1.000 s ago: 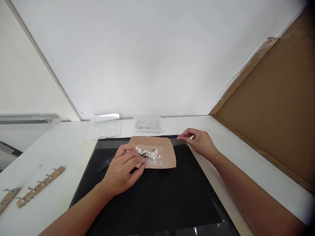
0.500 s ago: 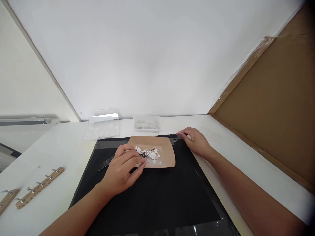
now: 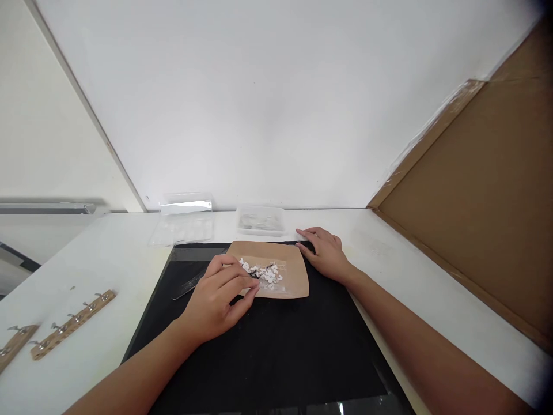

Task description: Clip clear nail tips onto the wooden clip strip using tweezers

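Bare hands work over a brown tray. The right hand has moved in from the far corner of the black mat to beside the tray, thumb and forefinger apart. The left hand pinches at white pieces inside, its grip unclear. A white table meets a pale wall.

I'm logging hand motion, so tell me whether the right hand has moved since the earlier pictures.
Yes, the right hand has moved left, closer to the far right corner of the brown tray.
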`<state>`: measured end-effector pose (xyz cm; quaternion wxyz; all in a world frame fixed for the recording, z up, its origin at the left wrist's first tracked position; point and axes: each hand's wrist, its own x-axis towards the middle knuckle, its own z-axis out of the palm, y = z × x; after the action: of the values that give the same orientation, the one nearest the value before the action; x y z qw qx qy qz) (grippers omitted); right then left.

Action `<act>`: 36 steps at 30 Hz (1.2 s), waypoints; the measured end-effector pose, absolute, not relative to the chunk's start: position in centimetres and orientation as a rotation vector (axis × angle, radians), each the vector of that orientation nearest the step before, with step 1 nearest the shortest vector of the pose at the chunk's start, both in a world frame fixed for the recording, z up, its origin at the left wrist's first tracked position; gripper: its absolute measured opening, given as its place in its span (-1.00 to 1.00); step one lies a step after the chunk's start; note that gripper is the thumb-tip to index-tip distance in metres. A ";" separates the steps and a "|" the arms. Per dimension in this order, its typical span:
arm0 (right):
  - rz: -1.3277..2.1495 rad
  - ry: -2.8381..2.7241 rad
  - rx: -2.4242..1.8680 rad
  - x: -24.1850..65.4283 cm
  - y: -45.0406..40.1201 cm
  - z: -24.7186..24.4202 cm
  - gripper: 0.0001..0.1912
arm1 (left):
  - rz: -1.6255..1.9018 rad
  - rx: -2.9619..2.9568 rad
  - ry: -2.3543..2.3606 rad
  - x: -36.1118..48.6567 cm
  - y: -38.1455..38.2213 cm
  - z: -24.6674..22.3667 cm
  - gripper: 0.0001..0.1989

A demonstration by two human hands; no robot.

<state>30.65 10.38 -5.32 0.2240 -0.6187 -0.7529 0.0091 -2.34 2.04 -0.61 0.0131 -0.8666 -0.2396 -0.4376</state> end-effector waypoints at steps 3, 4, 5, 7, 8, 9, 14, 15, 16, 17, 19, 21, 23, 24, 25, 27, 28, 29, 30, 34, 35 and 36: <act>0.020 -2.078 -1.713 30.5 10.7 -5.1 -0.59 | -1.347 -2.707 -0.733 -2.3 2.0 -0.6 -0.77; 0.015 -2.071 -1.715 30.5 10.8 -5.0 -0.61 | -1.338 -2.708 -0.729 -2.3 1.9 -0.6 -0.77; 0.013 -2.059 -1.718 30.4 10.9 -5.0 -0.63 | -1.328 -2.709 -0.723 -2.3 1.9 -0.5 -0.78; 0.013 -2.031 -1.725 30.4 11.0 -5.0 -0.68 | -1.315 -2.710 -0.716 -2.3 1.8 -0.5 -0.79; 0.015 -2.014 -1.729 30.4 11.0 -5.0 -0.70 | -1.314 -2.711 -0.715 -2.3 1.8 -0.5 -0.80; 0.017 -1.997 -1.732 30.4 11.0 -5.0 -0.71 | -1.315 -2.710 -0.715 -2.3 1.8 -0.5 -0.80; 0.024 -1.956 -1.734 30.5 11.2 -5.0 -0.79 | -1.324 -2.711 -0.741 -2.3 1.8 -0.5 -0.79; 0.021 -1.957 -1.732 30.5 11.2 -4.9 -0.80 | -1.326 -2.711 -0.742 -2.3 1.9 -0.5 -0.78; 0.015 -1.958 -1.732 30.4 11.2 -4.9 -0.80 | -1.327 -2.712 -0.738 -2.3 1.9 -0.6 -0.78; 0.007 -1.959 -1.732 30.4 11.2 -4.8 -0.80 | -1.327 -2.714 -0.732 -2.3 2.0 -0.6 -0.78; -0.010 -1.966 -1.732 30.3 11.2 -4.7 -0.81 | -1.324 -2.719 -0.722 -2.3 2.1 -0.6 -0.77; -0.021 -1.979 -1.728 30.3 11.1 -4.5 -0.82 | -1.320 -2.721 -0.728 -2.4 2.1 -0.7 -0.77; -0.027 -1.986 -1.723 30.5 10.9 -4.5 -0.84 | -1.319 -2.718 -0.740 -2.4 2.2 -0.7 -0.77; -0.028 -1.986 -1.719 30.6 10.8 -4.4 -0.85 | -1.321 -2.714 -0.743 -2.4 2.2 -0.7 -0.77; -0.027 -1.984 -1.714 30.8 10.7 -4.4 -0.85 | -1.323 -2.710 -0.743 -2.4 2.2 -0.7 -0.77; -0.024 -1.976 -1.706 31.1 10.5 -4.5 -0.76 | -1.328 -2.708 -0.740 -2.4 2.2 -0.8 -0.77; -0.024 -1.970 -1.704 31.2 10.4 -4.5 -0.70 | -1.327 -2.710 -0.740 -2.4 2.2 -0.8 -0.77; -0.026 -1.965 -1.706 31.3 10.3 -4.6 -0.67 | -1.327 -2.713 -0.741 -2.4 2.2 -0.9 -0.77; -0.032 -1.961 -1.709 31.4 10.3 -4.6 -0.66 | -1.323 -2.716 -0.745 -2.4 2.2 -0.9 -0.77; -0.044 -1.986 -1.717 31.4 10.2 -4.7 -0.74 | -1.318 -2.710 -0.753 -2.5 2.3 -1.0 -0.78; -0.038 -1.997 -1.714 31.4 10.2 -4.7 -0.74 | -1.318 -2.709 -0.752 -2.5 2.3 -1.0 -0.78; -0.032 -2.005 -1.711 31.4 10.2 -4.6 -0.75 | -1.318 -2.709 -0.750 -2.5 2.3 -1.0 -0.78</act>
<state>31.45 10.20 -4.65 0.2502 -0.6286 -0.7363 -0.0118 -2.47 2.30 -0.96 0.0185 -0.8724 -0.2415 -0.4246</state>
